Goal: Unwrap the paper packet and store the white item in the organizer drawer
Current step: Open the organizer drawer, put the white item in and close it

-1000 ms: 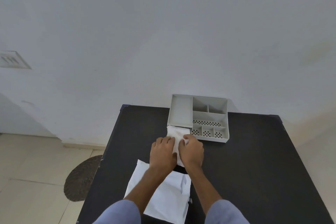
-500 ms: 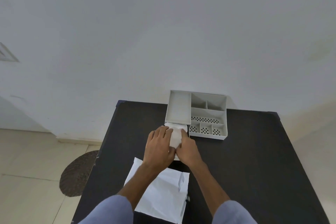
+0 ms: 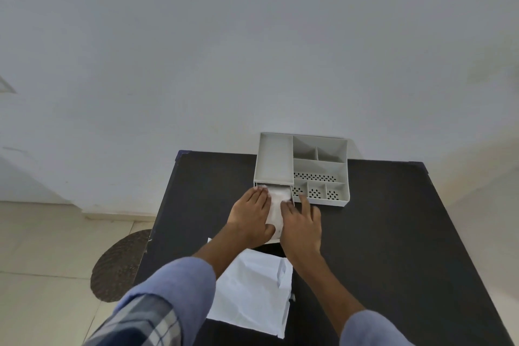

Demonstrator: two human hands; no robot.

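A grey desk organizer (image 3: 320, 170) stands at the far edge of the black table (image 3: 393, 233), against the wall. Its drawer (image 3: 276, 239) is pulled out toward me on the left side. The white item (image 3: 276, 205), soft and folded, lies in the drawer. My left hand (image 3: 250, 215) presses flat on its left part, and my right hand (image 3: 302, 222) presses on its right part, fingers spread. Much of the drawer is hidden under my hands. The unfolded white wrapping paper (image 3: 252, 292) lies flat on the table near me.
The organizer's open compartments (image 3: 318, 153) and perforated sections (image 3: 316, 177) hold nothing visible. A dark round mat (image 3: 120, 264) lies on the tiled floor left of the table. The table's left edge is close to my left forearm.
Both hands have moved forward with the white item, from in front of the organizer into its pulled-out drawer. My fingers have flattened on top of it.
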